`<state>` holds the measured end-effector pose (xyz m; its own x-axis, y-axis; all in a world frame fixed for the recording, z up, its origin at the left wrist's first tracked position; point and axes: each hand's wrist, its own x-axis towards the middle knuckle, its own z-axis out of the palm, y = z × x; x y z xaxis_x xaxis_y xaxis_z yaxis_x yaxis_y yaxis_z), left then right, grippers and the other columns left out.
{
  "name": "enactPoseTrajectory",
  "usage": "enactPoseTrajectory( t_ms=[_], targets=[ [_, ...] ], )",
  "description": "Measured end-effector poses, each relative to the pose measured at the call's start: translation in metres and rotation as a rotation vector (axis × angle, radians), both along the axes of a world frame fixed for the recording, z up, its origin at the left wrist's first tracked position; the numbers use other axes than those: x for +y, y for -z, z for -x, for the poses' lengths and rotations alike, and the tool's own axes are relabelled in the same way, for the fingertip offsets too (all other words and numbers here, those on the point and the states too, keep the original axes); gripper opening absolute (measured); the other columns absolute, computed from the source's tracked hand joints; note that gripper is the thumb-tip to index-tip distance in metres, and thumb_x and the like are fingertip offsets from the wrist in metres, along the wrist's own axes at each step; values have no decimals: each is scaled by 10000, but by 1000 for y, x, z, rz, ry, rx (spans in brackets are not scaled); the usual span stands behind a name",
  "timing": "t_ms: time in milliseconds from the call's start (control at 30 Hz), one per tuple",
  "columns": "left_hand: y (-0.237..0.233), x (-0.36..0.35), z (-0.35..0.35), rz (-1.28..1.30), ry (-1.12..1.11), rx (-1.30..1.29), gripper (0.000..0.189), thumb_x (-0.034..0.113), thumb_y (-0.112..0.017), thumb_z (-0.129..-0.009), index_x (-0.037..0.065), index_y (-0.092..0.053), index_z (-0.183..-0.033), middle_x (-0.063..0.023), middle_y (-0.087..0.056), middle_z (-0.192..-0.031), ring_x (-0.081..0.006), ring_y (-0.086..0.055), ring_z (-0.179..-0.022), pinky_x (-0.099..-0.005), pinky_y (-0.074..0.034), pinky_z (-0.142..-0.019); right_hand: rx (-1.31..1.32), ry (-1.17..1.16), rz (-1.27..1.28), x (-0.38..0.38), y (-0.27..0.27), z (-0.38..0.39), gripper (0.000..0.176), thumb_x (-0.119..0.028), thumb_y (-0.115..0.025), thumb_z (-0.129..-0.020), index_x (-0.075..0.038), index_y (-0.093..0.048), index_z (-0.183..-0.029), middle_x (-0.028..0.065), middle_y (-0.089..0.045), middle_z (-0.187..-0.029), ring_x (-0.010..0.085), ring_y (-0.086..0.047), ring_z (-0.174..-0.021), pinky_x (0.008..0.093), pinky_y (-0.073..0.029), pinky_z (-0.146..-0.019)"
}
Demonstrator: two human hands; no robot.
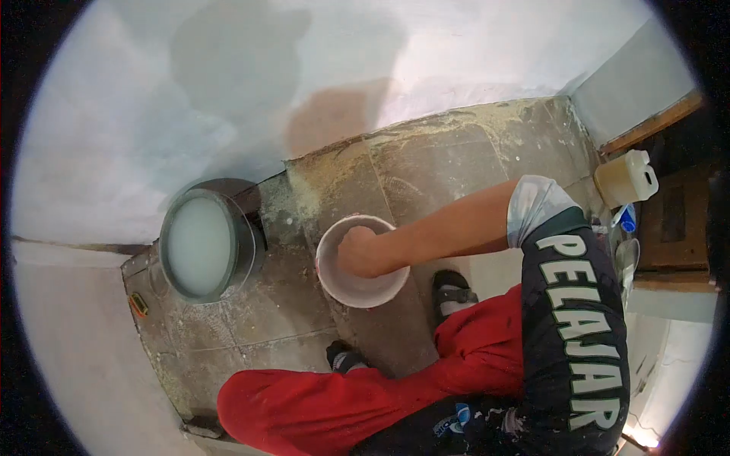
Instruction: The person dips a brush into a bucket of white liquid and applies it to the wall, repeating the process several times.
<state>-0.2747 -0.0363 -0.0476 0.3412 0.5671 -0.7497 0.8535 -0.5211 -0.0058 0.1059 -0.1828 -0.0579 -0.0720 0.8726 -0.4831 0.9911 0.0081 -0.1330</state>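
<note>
My right hand (362, 252) reaches down inside a white bucket (328, 284) on the floor. Its fingers look curled together, and whatever they may hold is hidden below the hand. The bucket's inner wall is whitish and its rim has reddish marks. To the left of it stands a dark grey bucket (245, 251) with a thin wire handle, filled with a pale milky liquid (199, 245). My left hand is out of view.
Stained floor tiles (441, 171) meet a white wall (471, 53). A jug of yellowish liquid (620, 181) stands at right near a wooden piece (673, 220). A small yellow-green item (138, 304) lies at far left. My sandalled foot (454, 295) is beside the white bucket.
</note>
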Motion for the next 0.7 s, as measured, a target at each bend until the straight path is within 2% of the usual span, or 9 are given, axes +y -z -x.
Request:
enactPoseTrajectory(
  t_ms=[100,167,300,367,433,500,567,633,700],
  targets=[
    [-21,11,13,15,44,10,450,313,-489,-923,34,-554,-1270,-122,-573,-1252,-263,-511,-1192,-372,-350,-1043,32,63,95,-1,2,4,144,-97,-695,-697,-79,-754,-827,124,-719,-873,300,-701,-811,418,-550,-622],
    [-50,29,28,34,103,12,457,315,-488,-924,34,-549,-1279,-123,-569,-1262,-267,-506,-1201,-373,-345,-1050,-59,-23,55,-6,2,7,163,-99,-701,-689,-78,-752,-842,117,-721,-885,295,-702,-818,414,-551,-626],
    [-123,99,34,-117,211,-225,472,320,-485,-926,32,-540,-1296,-125,-560,-1282,-274,-498,-1218,-376,-336,-1064,-28,68,65,-6,-1,5,207,-117,-717,-671,-83,-751,-872,113,-720,-884,291,-700,-805,413,-549,-631],
    [-151,135,-7,-393,-132,-410,461,326,-439,-970,-33,-559,-1232,-237,-597,-1097,-322,-541,-1096,-397,-378,-985,26,1,-101,-11,-15,-8,193,-145,-702,-681,-78,-742,-857,133,-713,-879,311,-693,-795,433,-544,-653],
    [-217,56,-115,-222,-55,-594,343,266,-504,-953,-72,-560,-958,-167,-609,-889,-306,-578,-899,-351,-434,-831,99,101,-108,-13,-34,-17,173,-164,-676,-704,-64,-732,-834,147,-705,-872,324,-686,-801,442,-537,-669],
    [-226,6,-155,-258,451,-814,280,229,-551,-920,-51,-549,-938,-174,-593,-869,-323,-580,-863,-382,-450,-794,158,201,-101,-19,-57,-30,172,-182,-650,-728,-50,-721,-812,161,-698,-865,337,-679,-808,451,-530,-686],
    [-223,-25,-191,139,789,-800,271,227,-613,-890,-6,-563,-1018,-166,-603,-998,-353,-570,-988,-409,-443,-890,249,378,27,-26,-77,-42,224,-204,-584,-782,-13,-691,-830,183,-684,-869,363,-661,-797,474,-507,-673],
    [-193,-46,-219,514,1006,-623,302,266,-581,-905,1,-567,-1048,-200,-602,-996,-396,-573,-959,-435,-454,-876,310,373,1,-38,-62,-61,254,-228,-576,-801,-3,-680,-855,182,-681,-855,355,-652,-767,479,-493,-666],
    [-165,-43,-212,455,1086,-495,304,282,-563,-905,-5,-556,-1007,-198,-610,-933,-388,-595,-912,-455,-465,-825,441,395,2,-53,-55,-80,285,-276,-567,-849,-6,-658,-862,148,-662,-785,296,-619,-684,454,-471,-629]
  ],
)
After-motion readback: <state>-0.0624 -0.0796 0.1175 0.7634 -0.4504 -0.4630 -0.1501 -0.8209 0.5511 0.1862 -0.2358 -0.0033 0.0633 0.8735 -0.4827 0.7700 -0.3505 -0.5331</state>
